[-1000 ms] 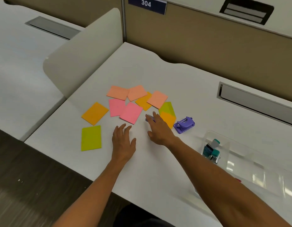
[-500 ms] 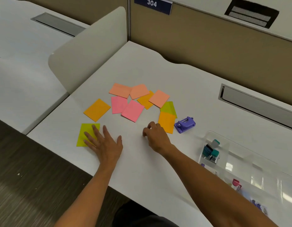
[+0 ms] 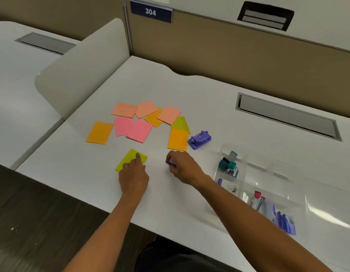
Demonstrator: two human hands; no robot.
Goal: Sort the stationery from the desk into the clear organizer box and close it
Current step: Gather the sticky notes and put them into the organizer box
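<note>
Several coloured paper notes lie spread on the white desk point(image 3: 209, 107): orange point(image 3: 99, 132), pink point(image 3: 139, 130), salmon point(image 3: 168, 114) and another orange point(image 3: 177, 139). My left hand point(image 3: 134, 178) presses its fingers on a yellow-green note point(image 3: 129, 157) near the front. My right hand point(image 3: 185, 166) has its fingers curled round a small purple item point(image 3: 171, 163), mostly hidden. A purple hole punch point(image 3: 199, 139) sits beside the notes. The clear organizer box point(image 3: 272, 169) stands open at the right, holding teal clips, pens and a purple stapler.
A curved white divider panel point(image 3: 80, 71) rises at the desk's left side. A grey cable slot point(image 3: 287, 116) is set into the desk behind the box. The tan partition wall point(image 3: 229, 55) runs along the back. Dark floor lies below the front edge.
My left hand has dragged the yellow-green note rightwards toward the middle. My right hand pulled back from the notes with the small purple item in its curled fingers.
</note>
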